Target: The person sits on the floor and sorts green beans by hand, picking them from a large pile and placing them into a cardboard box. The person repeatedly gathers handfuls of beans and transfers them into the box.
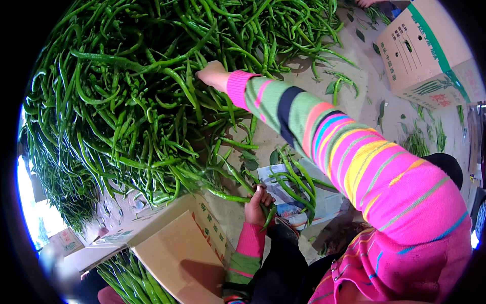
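A large heap of long green chili peppers (125,95) fills the upper left. My right hand (213,73) reaches across to the heap's near side; its fingers are at a pepper, but whether they grip it cannot be told. Lower down, my left hand (259,201) is closed around a few green peppers (231,197), which stick out on both sides of the fist. Several loose peppers (300,182) lie on a printed paper sheet (322,203) just right of my left hand.
An open cardboard box (182,250) stands at the lower left, beside long green peppers (133,281) packed in another container. A printed carton (414,57) is at the upper right, near another person's hand (365,3). Leaves and stray peppers (341,83) lie on the floor.
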A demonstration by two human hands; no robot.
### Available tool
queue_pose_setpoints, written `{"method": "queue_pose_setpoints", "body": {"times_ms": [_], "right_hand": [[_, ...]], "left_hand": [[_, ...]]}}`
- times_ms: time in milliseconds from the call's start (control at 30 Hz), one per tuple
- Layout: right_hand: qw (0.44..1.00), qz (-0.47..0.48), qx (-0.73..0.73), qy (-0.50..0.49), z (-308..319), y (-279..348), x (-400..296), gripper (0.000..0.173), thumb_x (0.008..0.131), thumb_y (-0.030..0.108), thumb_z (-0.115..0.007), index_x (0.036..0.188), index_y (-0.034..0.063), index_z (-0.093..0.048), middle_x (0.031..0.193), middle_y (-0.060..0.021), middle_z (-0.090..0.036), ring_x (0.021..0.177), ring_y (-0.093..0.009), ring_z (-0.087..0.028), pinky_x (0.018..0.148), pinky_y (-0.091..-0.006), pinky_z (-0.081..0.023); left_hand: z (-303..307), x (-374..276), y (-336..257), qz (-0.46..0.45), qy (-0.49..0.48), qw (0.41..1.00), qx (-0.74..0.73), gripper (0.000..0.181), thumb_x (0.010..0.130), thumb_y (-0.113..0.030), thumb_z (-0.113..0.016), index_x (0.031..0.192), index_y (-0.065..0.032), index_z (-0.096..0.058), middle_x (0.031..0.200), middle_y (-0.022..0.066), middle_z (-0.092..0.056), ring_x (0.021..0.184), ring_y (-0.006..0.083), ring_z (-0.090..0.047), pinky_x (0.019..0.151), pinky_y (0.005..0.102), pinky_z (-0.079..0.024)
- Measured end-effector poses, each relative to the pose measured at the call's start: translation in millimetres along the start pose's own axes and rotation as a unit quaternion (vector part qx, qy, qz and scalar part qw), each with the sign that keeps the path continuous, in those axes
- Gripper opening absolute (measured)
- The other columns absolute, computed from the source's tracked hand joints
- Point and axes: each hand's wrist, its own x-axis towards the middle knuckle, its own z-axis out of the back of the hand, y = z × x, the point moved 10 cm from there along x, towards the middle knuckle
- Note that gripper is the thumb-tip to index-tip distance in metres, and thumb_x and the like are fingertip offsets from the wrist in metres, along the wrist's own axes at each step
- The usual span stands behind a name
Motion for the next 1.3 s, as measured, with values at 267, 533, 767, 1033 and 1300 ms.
{"method": "queue_pose_setpoints", "body": {"times_ms": [267,533,767,1033,1300], "right_hand": [[0.967,0.246,0.056,0.032,111.0,-8.3,-157.2,0.018,0.078,0.02,-0.062,0.081,0.0041,-0.055,0.065,-0.0045,-0.055,0.062,-0.014,-0.053,0.058,-0.0304,-0.042],[0.862,0.342,-0.203,0.314,110.8,-52.9,-338.6,0.033,0.07,0.021,-0.065,0.094,0.004,-0.05,0.086,-0.0107,-0.049,0.076,-0.031,-0.053,0.062,-0.0377,-0.045],[0.869,0.248,-0.192,0.382,158.0,-50.8,-359.9,0.018,0.08,0.017,-0.056,0.093,0.0044,-0.055,0.075,-0.0098,-0.057,0.063,-0.025,-0.056,0.057,-0.035,-0.046],[0.975,0.091,0.067,0.194,331.2,54.6,-343.6,0.022,0.089,0.022,-0.046,0.09,0.0013,-0.055,0.058,0.0009,-0.048,0.053,-0.007,-0.049,0.051,-0.0232,-0.045],[0.939,0.187,0.069,0.28,303.0,95.3,-380.7,0.019,0.089,0.02,-0.045,0.091,0.0038,-0.055,0.058,0.0007,-0.049,0.052,-0.008,-0.049,0.052,-0.0231,-0.042]], "left_hand": [[4.8,-9.0,-28.1,-0.092,0.053,0.994,0.032,0.05,0.087,-0.033,-0.046,0.126,-0.0057,-0.032,0.116,0.0122,-0.045,0.108,0.0238,-0.043,0.089,0.0354,-0.034],[-56.6,-25.3,-7.3,-0.057,0.132,0.989,0.018,0.048,0.089,-0.03,-0.043,0.125,0.0006,-0.032,0.117,0.0147,-0.048,0.109,0.0264,-0.046,0.093,0.0386,-0.036],[-31.6,-59.4,-28.0,-0.142,0.075,0.986,0.033,0.022,0.085,-0.017,-0.049,0.101,-0.0042,-0.044,0.074,0.0041,-0.046,0.07,0.0198,-0.05,0.068,0.032,-0.044],[-60.0,-180.7,-118.9,-0.349,-0.059,0.892,0.281,0.03,0.081,-0.006,-0.052,0.109,0.0012,-0.044,0.071,0.0057,-0.051,0.057,0.013,-0.05,0.056,0.026,-0.044],[-62.0,-379.4,-126.6,-0.45,-0.16,0.852,0.217,0.047,0.078,0.0,-0.046,0.123,0.0027,-0.034,0.07,0.0051,-0.05,0.056,0.0113,-0.049,0.052,0.0226,-0.042]]}}
